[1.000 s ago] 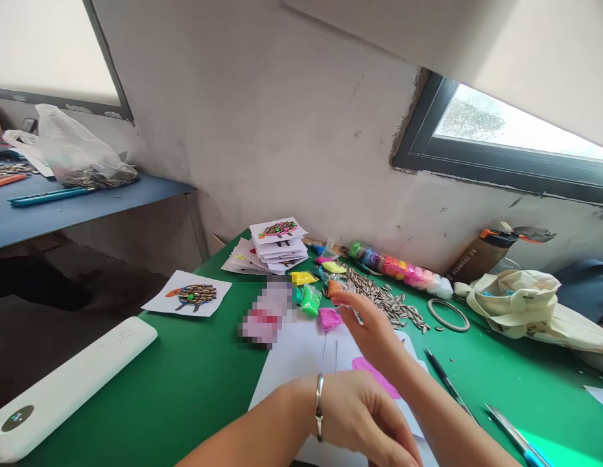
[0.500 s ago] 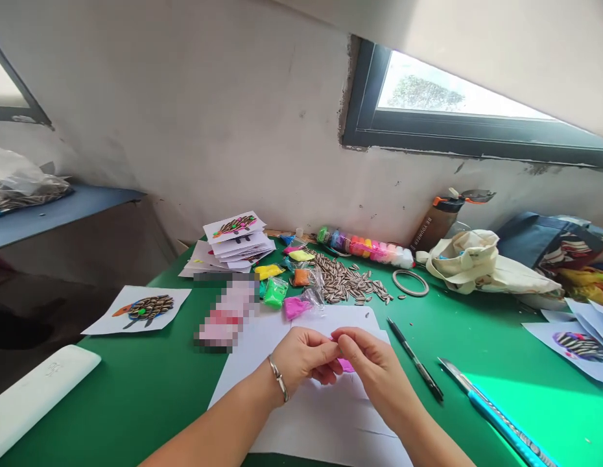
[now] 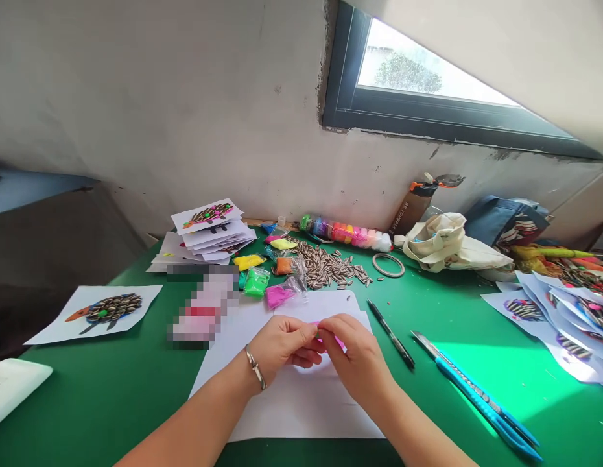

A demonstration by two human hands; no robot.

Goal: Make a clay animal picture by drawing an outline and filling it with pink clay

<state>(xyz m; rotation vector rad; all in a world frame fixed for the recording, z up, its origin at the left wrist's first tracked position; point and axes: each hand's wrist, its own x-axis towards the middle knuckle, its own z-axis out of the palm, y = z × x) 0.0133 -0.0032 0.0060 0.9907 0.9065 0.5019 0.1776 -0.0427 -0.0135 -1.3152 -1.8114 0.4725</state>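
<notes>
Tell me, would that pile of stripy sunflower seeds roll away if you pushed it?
The pile of striped sunflower seeds would probably scatter and slide, not roll: the seeds look flat and lie loose. They likely feel very light, since some strays already sit apart on the green table.

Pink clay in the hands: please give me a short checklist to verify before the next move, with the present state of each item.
1. Pink clay pinched between left hand and right hand: ok.
2. Hands over the white paper: ok.
3. How much clay is held: cannot tell, the fingers cover most of it.
4. Sunflower seeds piled behind the paper, apart from the hands: ok.
5. Blue cutter lying right of the hands, not touching them: ok; blade out or in: cannot tell.
6. Black pen lying beside the paper, off it: ok.
</notes>
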